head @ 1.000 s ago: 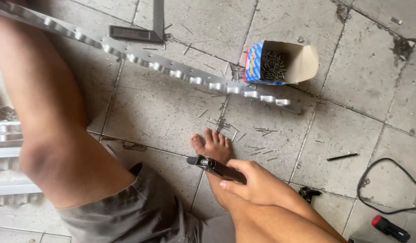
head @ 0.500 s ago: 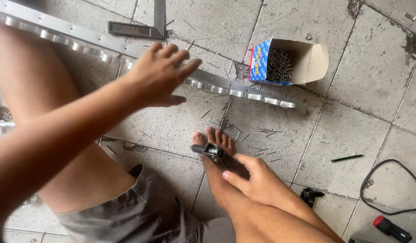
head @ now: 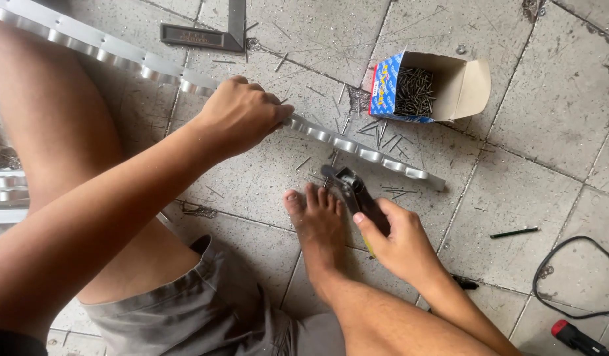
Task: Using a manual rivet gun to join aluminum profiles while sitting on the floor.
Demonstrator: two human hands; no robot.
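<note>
Down on the tiled floor (head: 555, 125), and the biggest thing in play is one long metal rail (head: 357, 150) with a scalloped edge, running from eleven o'clock down toward three o'clock. The left hand (head: 242, 118) is clamped right over its middle, fingers curled shut around it. Under that forearm sits a bent knee in grey shorts (head: 205, 310), and one bare foot (head: 318, 221) is planted at centre, toes just short of the rail. At nine o'clock, more metal strips (head: 6, 191) peek in, count unclear. Up at one o'clock, one open cardboard box (head: 428, 86) full of nails, lying just beyond the rail; loose nails are scattered all around, too many to count. At twelve o'clock, one dark square (head: 212, 34). The right hand (head: 400, 240) is wrapped tight round one dark hand tool (head: 354, 194), its head almost at the rail, just beside the toes. At four o'clock, a black cable (head: 568, 277), a red-tipped tool (head: 578, 337), and one dark pencil (head: 514, 232).
</note>
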